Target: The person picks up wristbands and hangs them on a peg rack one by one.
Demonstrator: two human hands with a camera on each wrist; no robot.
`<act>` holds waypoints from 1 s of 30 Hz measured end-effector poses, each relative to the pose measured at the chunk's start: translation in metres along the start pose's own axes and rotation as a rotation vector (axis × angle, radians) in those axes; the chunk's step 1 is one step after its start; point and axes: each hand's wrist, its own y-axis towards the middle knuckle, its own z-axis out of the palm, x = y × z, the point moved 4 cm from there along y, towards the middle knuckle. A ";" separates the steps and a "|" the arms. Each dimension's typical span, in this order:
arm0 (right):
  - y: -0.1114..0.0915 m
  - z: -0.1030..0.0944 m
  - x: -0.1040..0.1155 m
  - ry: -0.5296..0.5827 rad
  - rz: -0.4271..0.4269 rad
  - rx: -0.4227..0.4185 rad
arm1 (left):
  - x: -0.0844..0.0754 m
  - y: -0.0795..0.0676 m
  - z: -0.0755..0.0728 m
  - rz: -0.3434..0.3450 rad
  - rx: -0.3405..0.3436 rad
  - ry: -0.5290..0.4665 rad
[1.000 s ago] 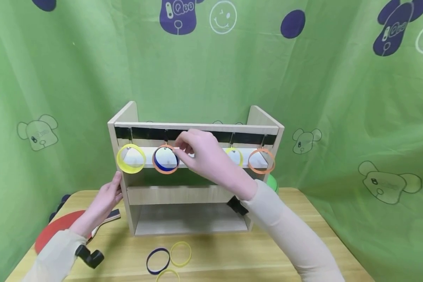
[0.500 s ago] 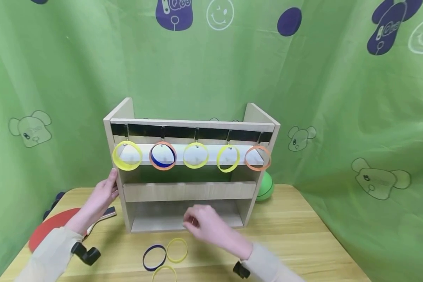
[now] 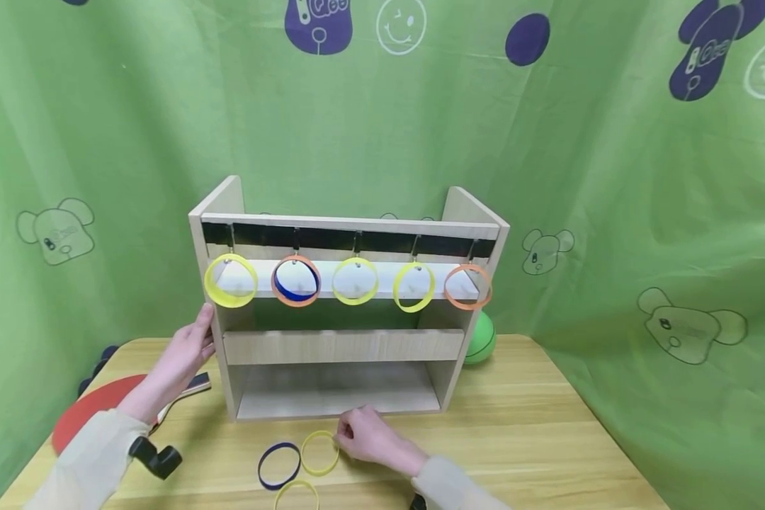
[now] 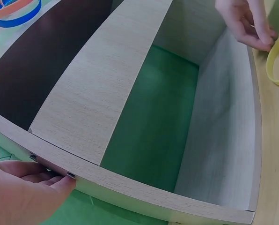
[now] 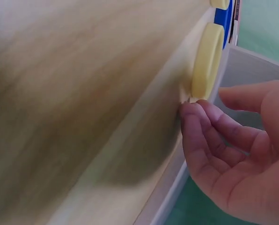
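My left hand (image 3: 188,350) rests against the outer left side of a small wooden shelf unit (image 3: 344,347), its fingers touching the panel's outer face. My right hand (image 3: 372,439) is low at the table in front of the unit, with its fingertips (image 5: 191,108) beside the rim of a yellow ring band (image 3: 320,453). In the right wrist view the thumb stands apart from the band. A dark blue band (image 3: 279,466) and another yellow band (image 3: 297,489) lie next to it. Whether the right fingertips touch the band is hard to tell.
Along the unit's black strip, hooks hold yellow bands (image 3: 231,302), an orange band (image 3: 467,304) and an orange one together with a blue one (image 3: 295,301). A red table tennis paddle (image 3: 95,407) lies left; a green ball (image 3: 482,338) sits behind the right side.
My right hand has dropped from the hooked bands to the table, arriving beside the yellow band. The left hand stays at the unit's side.
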 end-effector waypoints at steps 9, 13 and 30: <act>0.004 0.005 0.003 -0.089 0.020 0.010 | -0.001 0.000 0.001 0.001 -0.008 0.018; 0.005 0.005 0.005 -0.099 0.008 0.001 | 0.000 0.000 0.002 0.004 -0.005 0.024; -0.007 -0.060 0.029 0.012 -0.187 -0.168 | 0.000 0.000 0.001 0.010 -0.004 0.015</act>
